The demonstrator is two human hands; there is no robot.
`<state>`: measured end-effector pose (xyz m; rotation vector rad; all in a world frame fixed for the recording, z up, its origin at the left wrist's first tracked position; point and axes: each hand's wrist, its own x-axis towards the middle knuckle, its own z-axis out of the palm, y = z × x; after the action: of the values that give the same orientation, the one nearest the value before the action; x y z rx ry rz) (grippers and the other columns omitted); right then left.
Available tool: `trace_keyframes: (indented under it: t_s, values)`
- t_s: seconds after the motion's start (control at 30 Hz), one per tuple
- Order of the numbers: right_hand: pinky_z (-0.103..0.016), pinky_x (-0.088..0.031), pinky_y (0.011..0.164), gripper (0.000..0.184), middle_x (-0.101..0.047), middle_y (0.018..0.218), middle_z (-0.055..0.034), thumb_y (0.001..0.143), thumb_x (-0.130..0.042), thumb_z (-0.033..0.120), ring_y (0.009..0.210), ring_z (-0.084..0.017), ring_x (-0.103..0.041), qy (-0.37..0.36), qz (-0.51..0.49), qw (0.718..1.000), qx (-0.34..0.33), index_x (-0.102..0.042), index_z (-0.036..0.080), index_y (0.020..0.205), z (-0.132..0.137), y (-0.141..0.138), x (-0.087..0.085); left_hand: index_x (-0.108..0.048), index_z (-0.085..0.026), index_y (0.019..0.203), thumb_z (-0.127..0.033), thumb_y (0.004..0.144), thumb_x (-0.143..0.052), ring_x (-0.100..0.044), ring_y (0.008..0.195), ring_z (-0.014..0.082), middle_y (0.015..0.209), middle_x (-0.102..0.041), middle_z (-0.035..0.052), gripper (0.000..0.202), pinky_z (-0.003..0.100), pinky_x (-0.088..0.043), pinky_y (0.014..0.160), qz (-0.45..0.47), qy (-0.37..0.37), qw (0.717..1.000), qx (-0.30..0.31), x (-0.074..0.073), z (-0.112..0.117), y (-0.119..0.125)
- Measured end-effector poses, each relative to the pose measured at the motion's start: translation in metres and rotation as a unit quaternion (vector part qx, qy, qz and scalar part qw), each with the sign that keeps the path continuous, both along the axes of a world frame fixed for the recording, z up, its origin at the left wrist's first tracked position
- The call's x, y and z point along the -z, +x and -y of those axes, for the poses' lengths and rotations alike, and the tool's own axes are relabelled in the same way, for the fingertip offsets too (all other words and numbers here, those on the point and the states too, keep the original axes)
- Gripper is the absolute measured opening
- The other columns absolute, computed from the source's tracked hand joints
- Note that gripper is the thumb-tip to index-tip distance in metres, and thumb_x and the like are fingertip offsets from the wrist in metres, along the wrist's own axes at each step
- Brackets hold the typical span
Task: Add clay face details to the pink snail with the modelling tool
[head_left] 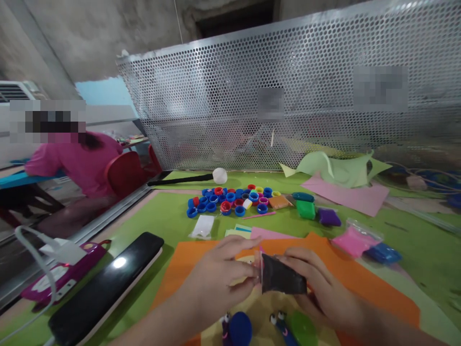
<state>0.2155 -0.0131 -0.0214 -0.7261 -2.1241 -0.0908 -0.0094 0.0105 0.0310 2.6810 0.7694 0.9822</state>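
Observation:
Between my two hands is a small clear packet of black modelling clay (283, 278). My right hand (326, 288) grips its right end, fingers over the top and thumb below. At the packet's left edge, the fingers of my left hand (207, 276) pinch the clear plastic, with the index finger stretched above it. Under the hands lies a yellow sheet (261, 307) on orange paper (378, 293). Near the bottom edge are a blue disc (240, 329), a green disc (303, 328) and small dark blue clay figures (283, 327) with googly eyes.
Plastic bottle caps (230, 199) cluster at the back, with clay packets in green (306, 209), purple (329, 216) and pink (355, 241) to their right. A black phone-like device (108, 283) and a purple power strip (68, 274) lie left. Behind stands a perforated metal screen (223, 105); a person (79, 163) sits left.

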Motion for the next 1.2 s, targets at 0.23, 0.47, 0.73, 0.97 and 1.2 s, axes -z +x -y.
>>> trace_keyframes:
  t_s: [0.23, 0.47, 0.73, 0.97, 1.2]
  values:
    - [-0.025, -0.054, 0.076, 0.046, -0.059, 0.098, -0.0127, 0.075, -0.041, 0.003, 0.091, -0.02, -0.062, 0.002, 0.003, 1.0, 0.011, -0.044, 0.015, 0.119, 0.0, -0.001, -0.002, -0.068, -0.019, 0.068, -0.014, 0.078, -0.052, -0.061, 0.1, 0.0178, 0.121, -0.06, 0.0071, 0.02, 0.026, -0.052, 0.08, -0.052, -0.052, 0.997, -0.021, 0.001, 0.001, 0.0]
    - [-0.025, -0.054, 0.077, 0.046, -0.06, 0.099, -0.0127, 0.075, -0.04, 0.003, 0.092, -0.019, -0.063, -0.004, 0.018, 1.0, 0.012, -0.044, 0.015, 0.119, -0.002, -0.004, -0.003, -0.069, -0.021, 0.073, -0.019, 0.081, -0.052, -0.058, 0.105, 0.0168, 0.127, -0.055, 0.0061, 0.019, 0.027, -0.047, 0.091, -0.084, -0.097, 0.991, -0.03, -0.002, -0.002, -0.002]
    - [-0.024, -0.055, 0.076, 0.043, -0.061, 0.098, -0.0129, 0.076, -0.041, 0.004, 0.09, -0.019, -0.063, 0.003, 0.026, 0.999, 0.02, -0.046, 0.013, 0.117, -0.003, -0.005, -0.001, -0.067, -0.019, 0.067, -0.013, 0.075, -0.054, -0.06, 0.103, 0.0177, 0.121, -0.061, 0.0079, 0.016, 0.029, -0.049, 0.089, -0.061, -0.085, 0.993, -0.049, 0.001, 0.002, 0.001]
    - [-0.024, -0.056, 0.075, 0.046, -0.061, 0.098, -0.0129, 0.073, -0.038, 0.003, 0.089, -0.02, -0.064, 0.004, 0.031, 0.999, 0.036, -0.045, 0.014, 0.116, -0.002, -0.006, -0.002, -0.063, -0.019, 0.062, -0.009, 0.072, -0.055, -0.065, 0.092, 0.0162, 0.109, -0.066, 0.0064, 0.016, 0.027, -0.053, 0.08, 0.002, -0.058, 0.998, -0.035, 0.004, 0.001, 0.003]
    - [-0.023, -0.055, 0.077, 0.045, -0.06, 0.099, -0.0118, 0.073, -0.038, 0.002, 0.091, -0.019, -0.063, -0.002, 0.024, 0.999, 0.032, -0.046, 0.015, 0.116, -0.002, -0.006, -0.003, -0.063, -0.018, 0.06, -0.006, 0.068, -0.055, -0.065, 0.079, 0.0143, 0.099, -0.065, 0.0084, 0.015, 0.024, -0.054, 0.072, 0.068, -0.05, 0.996, -0.035, 0.011, 0.001, 0.009]
